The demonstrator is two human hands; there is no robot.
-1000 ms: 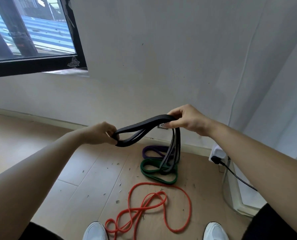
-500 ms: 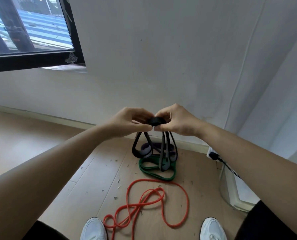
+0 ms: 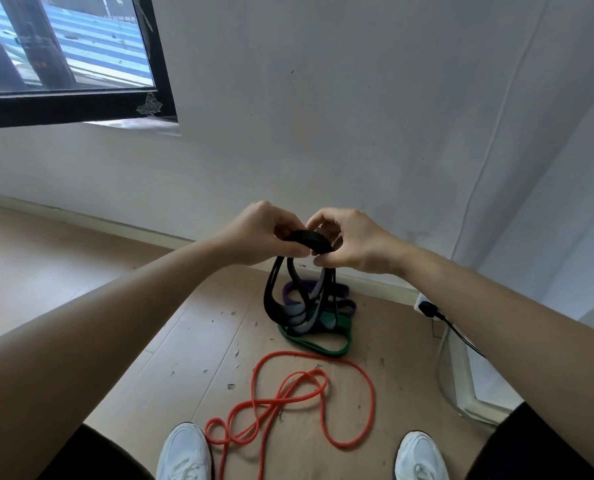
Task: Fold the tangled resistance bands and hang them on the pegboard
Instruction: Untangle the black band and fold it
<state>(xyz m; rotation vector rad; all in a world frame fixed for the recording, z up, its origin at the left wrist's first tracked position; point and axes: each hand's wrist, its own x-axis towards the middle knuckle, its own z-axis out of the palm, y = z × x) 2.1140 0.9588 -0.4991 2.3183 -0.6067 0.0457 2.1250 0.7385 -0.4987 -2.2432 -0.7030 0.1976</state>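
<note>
A black resistance band (image 3: 307, 239) is folded into several hanging loops at chest height. My left hand (image 3: 261, 233) pinches its top fold from the left, and my right hand (image 3: 349, 239) pinches the same fold from the right, the fingertips almost meeting. The loops dangle down over the floor. Below them lie a purple band (image 3: 290, 292) and a green band (image 3: 323, 346) near the wall, and a tangled orange band (image 3: 288, 393) closer to my feet. No pegboard is in view.
A white wall stands ahead with a black-framed window (image 3: 160, 64) at upper left. A plug and black cable (image 3: 440, 317) sit by the baseboard at right. My white shoes (image 3: 184, 452) stand on the littered wooden floor.
My hands have come together, folding the stretched black band in half so its loops hang down. Since half a second ago they hold nearly still.
</note>
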